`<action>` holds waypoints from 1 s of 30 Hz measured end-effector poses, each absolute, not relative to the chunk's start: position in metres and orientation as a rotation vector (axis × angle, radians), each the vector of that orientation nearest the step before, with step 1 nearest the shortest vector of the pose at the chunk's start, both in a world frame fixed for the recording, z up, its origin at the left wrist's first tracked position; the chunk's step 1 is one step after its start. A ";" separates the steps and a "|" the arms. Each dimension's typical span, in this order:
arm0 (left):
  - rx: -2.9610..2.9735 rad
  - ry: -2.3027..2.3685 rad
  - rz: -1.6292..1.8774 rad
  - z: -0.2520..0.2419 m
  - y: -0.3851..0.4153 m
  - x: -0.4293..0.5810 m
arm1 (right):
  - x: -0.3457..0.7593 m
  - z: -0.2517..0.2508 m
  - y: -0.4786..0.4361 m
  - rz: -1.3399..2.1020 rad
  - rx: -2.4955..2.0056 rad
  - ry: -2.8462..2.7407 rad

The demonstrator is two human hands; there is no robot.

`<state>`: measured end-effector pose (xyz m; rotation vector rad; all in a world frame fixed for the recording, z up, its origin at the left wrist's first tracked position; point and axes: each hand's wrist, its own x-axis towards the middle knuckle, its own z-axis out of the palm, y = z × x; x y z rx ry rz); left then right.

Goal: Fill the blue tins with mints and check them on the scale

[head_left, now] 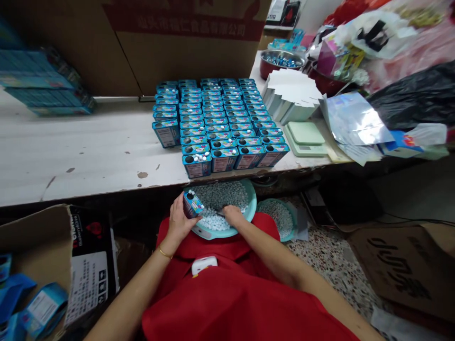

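My left hand [177,222] grips a small tin [193,204] over the lap basin [249,208], catching spills; my right hand [232,215] digs, fingers curled, into candies [220,196].

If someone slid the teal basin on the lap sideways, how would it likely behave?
The teal basin is heaped with small candies, so it probably feels heavy. It rests on a soft red lap, so it may tilt rather than glide. The loose candies would likely shift or spill toward the low rim.
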<state>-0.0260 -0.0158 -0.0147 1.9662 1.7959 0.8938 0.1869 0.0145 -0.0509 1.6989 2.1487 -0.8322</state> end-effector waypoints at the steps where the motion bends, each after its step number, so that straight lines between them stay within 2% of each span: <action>1: 1.954 1.810 0.898 -0.015 -0.015 -0.027 | 0.185 -0.056 0.014 -0.886 1.695 2.160; 8: 1.921 1.819 0.925 -0.013 -0.016 -0.031 | 0.204 -0.060 0.021 -1.284 1.665 2.208; 11: 1.920 1.821 0.931 -0.010 -0.018 -0.033 | 0.221 -0.036 0.021 -1.380 1.680 2.246; 15: 1.975 1.784 0.913 -0.010 -0.020 -0.027 | 0.241 0.020 0.025 -1.423 1.708 2.397; 18: 2.024 1.737 0.897 -0.011 -0.021 -0.017 | 0.242 0.061 0.030 -1.248 1.648 2.541; 25: 2.115 1.697 0.835 -0.016 -0.025 0.000 | 0.201 0.124 0.034 -0.490 1.490 2.499; 30: 2.102 1.716 0.804 -0.022 -0.026 0.003 | 0.173 0.145 0.028 -0.275 1.414 2.536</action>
